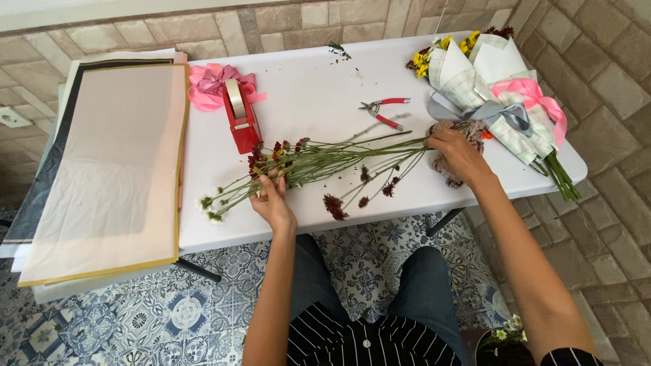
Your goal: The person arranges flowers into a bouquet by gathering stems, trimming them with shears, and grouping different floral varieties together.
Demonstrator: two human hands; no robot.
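Nearest, the left hand pinches the flower heads of a loose bunch of cut stems lying across the white surface; the right hand is closed on the cut ends. The stems look light, thin and easily snapped, best held low. Beyond the stems stand a red tape dispenser and red pruners; farther right lies a wrapped bouquet. No containers show.

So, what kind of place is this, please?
Probably a small florist's work table: a wrapped bouquet, sheets of wrapping paper, a tape dispenser and pruners. The hands hold loose flower stems.
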